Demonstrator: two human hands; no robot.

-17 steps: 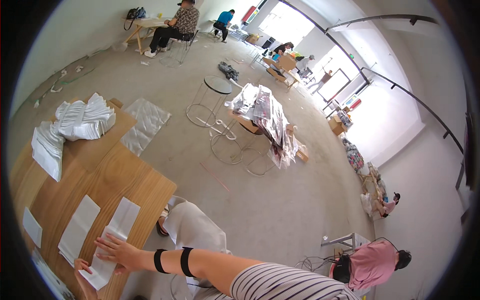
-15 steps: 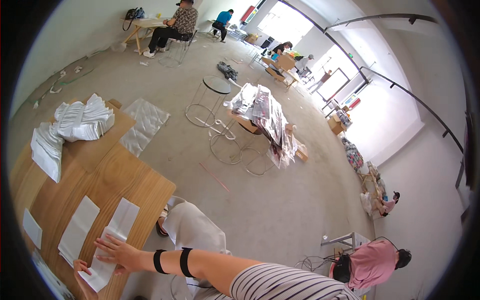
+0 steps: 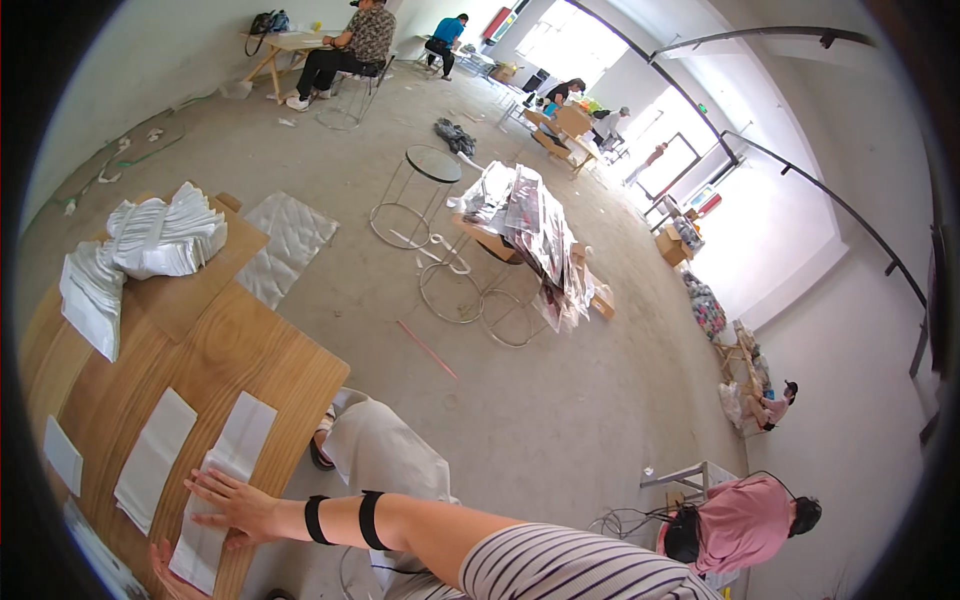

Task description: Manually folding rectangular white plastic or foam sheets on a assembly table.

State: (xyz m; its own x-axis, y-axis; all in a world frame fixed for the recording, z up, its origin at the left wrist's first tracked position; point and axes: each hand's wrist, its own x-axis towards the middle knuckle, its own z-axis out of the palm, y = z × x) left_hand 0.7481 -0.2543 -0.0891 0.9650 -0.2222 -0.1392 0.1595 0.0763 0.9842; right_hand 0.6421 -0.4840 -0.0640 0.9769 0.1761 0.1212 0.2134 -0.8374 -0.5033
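Little has changed since the earlier frames: the right hand [image 3: 235, 507] stays flat on the folded white cloth [image 3: 222, 475] nearest the counter [image 3: 230, 350] edge, fingers spread, gripping nothing. Only the fingertips of the left hand [image 3: 168, 566] show at the lower end of that cloth; the frame rim cuts off the rest, so I cannot tell how its grip stands. Three more white pieces lie on the counter left of that cloth: a small one [image 3: 62, 452] half lost at the dark rim, a sliver [image 3: 100, 562] at the bottom edge, and a long strip [image 3: 153, 460] just beside the pressed cloth. One heap of white fabric [image 3: 140, 250] sits at the counter's far end. Two black bands [image 3: 340, 519] ring the right forearm.
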